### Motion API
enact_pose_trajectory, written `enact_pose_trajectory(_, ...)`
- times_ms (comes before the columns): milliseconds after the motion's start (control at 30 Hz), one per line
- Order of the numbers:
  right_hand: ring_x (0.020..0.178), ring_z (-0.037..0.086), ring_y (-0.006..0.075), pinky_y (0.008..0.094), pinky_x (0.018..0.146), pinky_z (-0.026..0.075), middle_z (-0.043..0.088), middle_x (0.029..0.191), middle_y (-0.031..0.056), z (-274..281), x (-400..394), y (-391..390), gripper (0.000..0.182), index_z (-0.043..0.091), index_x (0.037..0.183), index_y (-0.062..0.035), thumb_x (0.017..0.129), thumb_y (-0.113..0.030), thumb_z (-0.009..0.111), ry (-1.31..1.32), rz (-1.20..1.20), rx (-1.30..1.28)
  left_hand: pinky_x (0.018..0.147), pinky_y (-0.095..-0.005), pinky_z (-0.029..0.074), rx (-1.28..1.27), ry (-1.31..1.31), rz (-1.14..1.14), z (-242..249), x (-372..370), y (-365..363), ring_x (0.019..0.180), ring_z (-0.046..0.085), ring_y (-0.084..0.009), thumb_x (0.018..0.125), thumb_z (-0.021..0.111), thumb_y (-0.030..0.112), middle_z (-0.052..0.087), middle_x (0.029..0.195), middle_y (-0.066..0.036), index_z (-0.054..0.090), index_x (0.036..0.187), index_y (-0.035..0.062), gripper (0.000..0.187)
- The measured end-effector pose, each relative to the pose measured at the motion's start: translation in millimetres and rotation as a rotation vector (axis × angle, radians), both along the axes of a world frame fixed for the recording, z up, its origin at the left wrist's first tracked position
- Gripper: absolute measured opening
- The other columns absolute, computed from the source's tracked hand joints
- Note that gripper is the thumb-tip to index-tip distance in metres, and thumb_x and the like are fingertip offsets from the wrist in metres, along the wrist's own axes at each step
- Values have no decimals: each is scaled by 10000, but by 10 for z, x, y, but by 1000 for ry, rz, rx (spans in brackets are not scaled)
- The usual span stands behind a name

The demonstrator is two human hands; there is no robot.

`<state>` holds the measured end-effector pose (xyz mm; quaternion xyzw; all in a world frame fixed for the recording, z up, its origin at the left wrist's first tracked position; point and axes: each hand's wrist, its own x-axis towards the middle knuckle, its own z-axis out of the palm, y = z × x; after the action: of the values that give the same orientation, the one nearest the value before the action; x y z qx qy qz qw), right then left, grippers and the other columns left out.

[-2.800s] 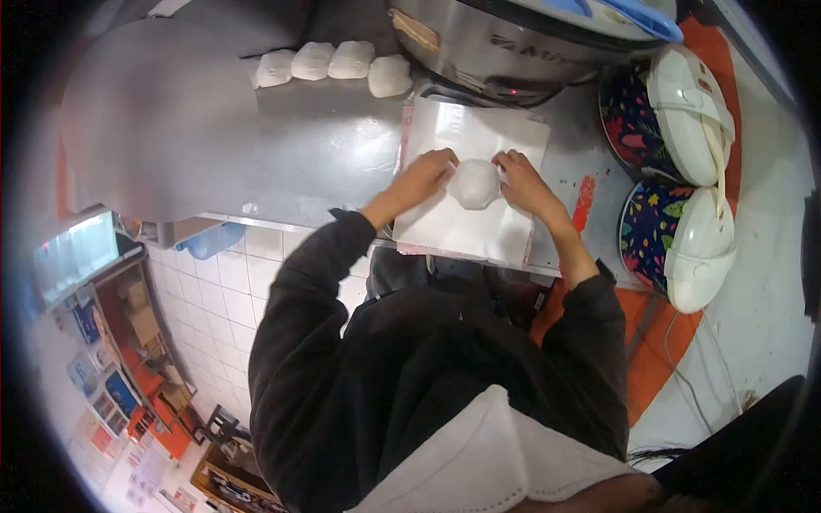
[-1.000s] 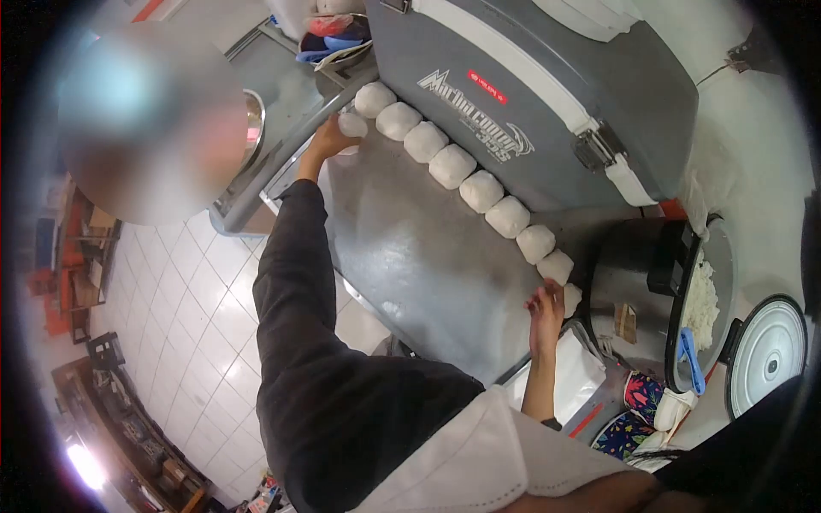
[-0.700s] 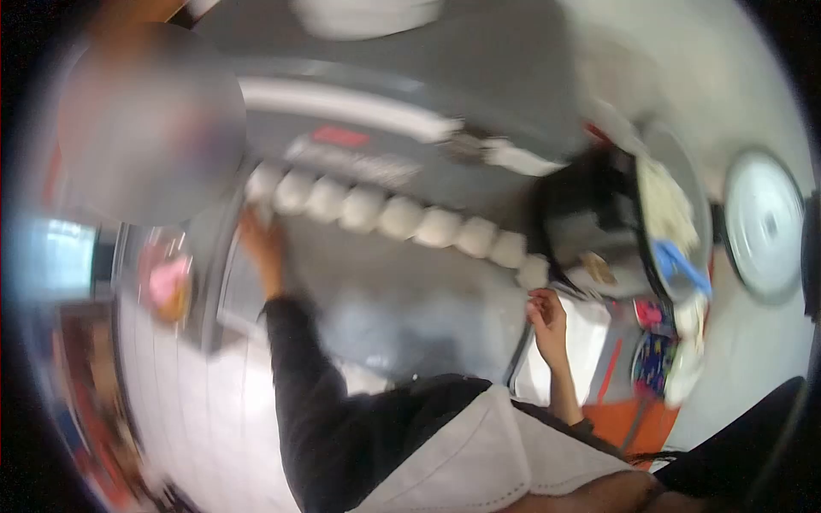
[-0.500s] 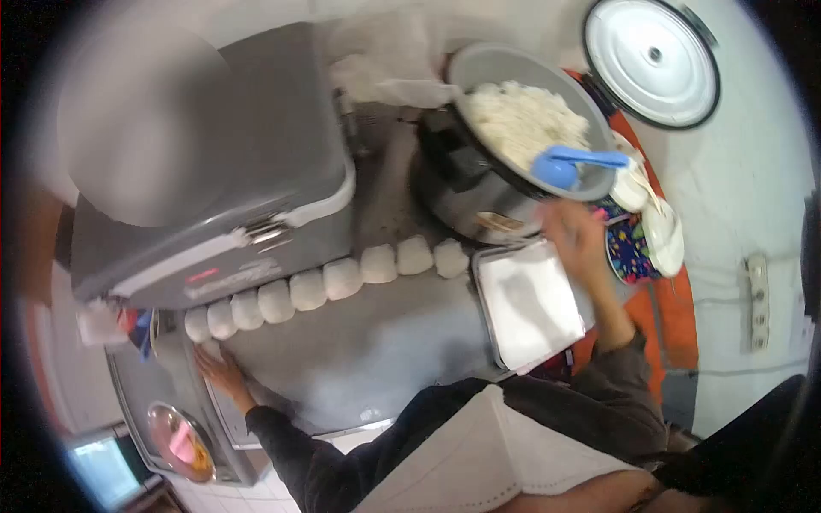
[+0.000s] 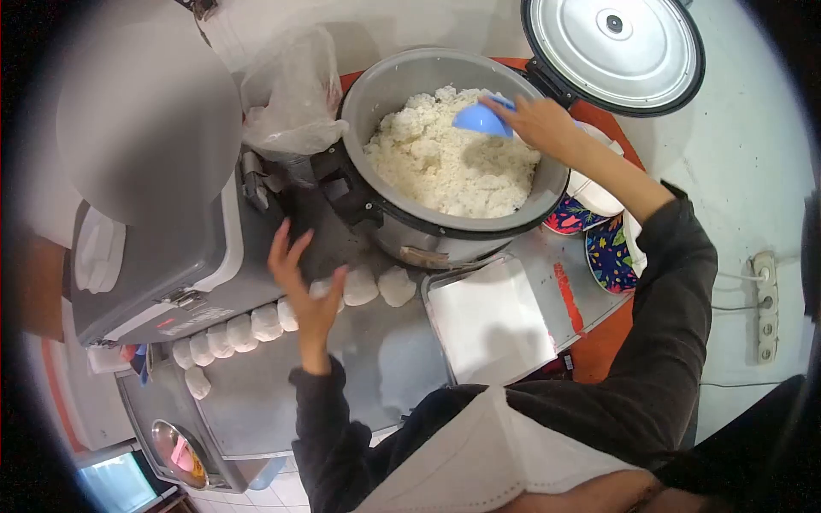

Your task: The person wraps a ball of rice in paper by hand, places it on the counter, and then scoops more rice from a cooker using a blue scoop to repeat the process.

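My right hand (image 5: 537,128) is closed on the handle of a blue scoop (image 5: 484,120), over white rice (image 5: 445,162) inside a large open cooker (image 5: 389,209). My left hand (image 5: 306,282) hovers above the metal table with its fingers spread, holding nothing and hiding part of a row of white wrapped portions (image 5: 242,332). One separate portion (image 5: 197,383) lies just in front of the row's left end. White paper sheets (image 5: 492,321) lie in a tray beside the cooker.
A large grey box (image 5: 162,265) stands at the left behind the row. The cooker's round lid (image 5: 613,56) is raised at the back right. Patterned bowls (image 5: 611,255) sit right of the cooker. A metal bowl (image 5: 162,438) with a pink item is at the lower left.
My right hand has moved up to the cooker and taken the blue scoop. My left hand has lifted away from the row's left end, where a separate portion now shows. The view has shifted.
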<state>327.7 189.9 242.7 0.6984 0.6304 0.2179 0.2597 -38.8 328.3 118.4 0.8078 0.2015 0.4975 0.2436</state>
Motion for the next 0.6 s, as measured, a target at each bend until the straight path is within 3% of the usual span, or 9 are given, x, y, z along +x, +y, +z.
enact_pose_trajectory(67,646,634,253,343,514,507,611,858,158,-87,256,397,579,384,1387,-112,825,-81,520,-61,-102,89,1055,-448,284,-88,21,-94,252,543,-80,1288,310,-334,598,837,316,448,1297,-139,515,1181,75,708)
enact_pose_trajectory(200,699,649,284,372,557,524,620,824,172,-584,644,1021,569,394,1377,-116,825,-86,528,-26,-68,-42,1057,-469,273,68,-73,-50,-88,914,-31,1287,313,-328,513,872,378,475,1248,-99,525,1120,89,757)
enact_pose_trajectory(267,792,654,326,417,654,532,640,827,182,-620,759,1126,513,419,1350,-91,848,-119,521,213,-59,-161,1043,-482,268,2,-160,-24,-195,896,-39,1255,351,-315,484,877,420,510,1177,-54,530,1056,112,737)
enact_pose_trajectory(300,877,637,357,437,746,514,654,917,192,-509,832,1041,472,452,1318,-87,856,-134,534,327,-36,-218,1043,-482,268,-9,-151,-23,-215,874,-31,1255,351,-315,484,877,420,510,1177,-54,530,1056,112,737)
enact_pose_trajectory(333,877,637,357,437,746,514,654,917,192,-537,788,975,472,452,1318,-87,856,-134,534,325,-34,-227,1033,-481,271,18,-139,-7,-203,875,-13,1226,376,-306,470,876,445,520,1158,-41,531,1038,124,738)
enact_pose_trajectory(400,898,618,382,443,799,486,642,994,211,-596,573,744,459,471,1306,-94,857,-131,559,611,-167,-483,1022,-481,273,28,-149,12,-220,929,50,1197,401,-297,457,876,470,530,1140,-28,531,1020,135,740)
enact_pose_trajectory(467,898,615,384,435,810,473,632,1021,219,-535,150,515,452,474,1303,-95,861,-112,568,847,-192,-487,1001,-469,288,81,-191,36,-290,953,44,1159,417,-277,444,869,515,537,1122,-7,532,1008,149,752)
enact_pose_trajectory(600,892,616,382,431,814,464,631,1007,231,-304,-81,420,410,488,1288,-69,884,-119,543,1009,-221,-489,1009,-482,282,51,-170,33,-379,953,27,1172,399,-275,442,860,548,522,1129,-10,516,1010,160,769)
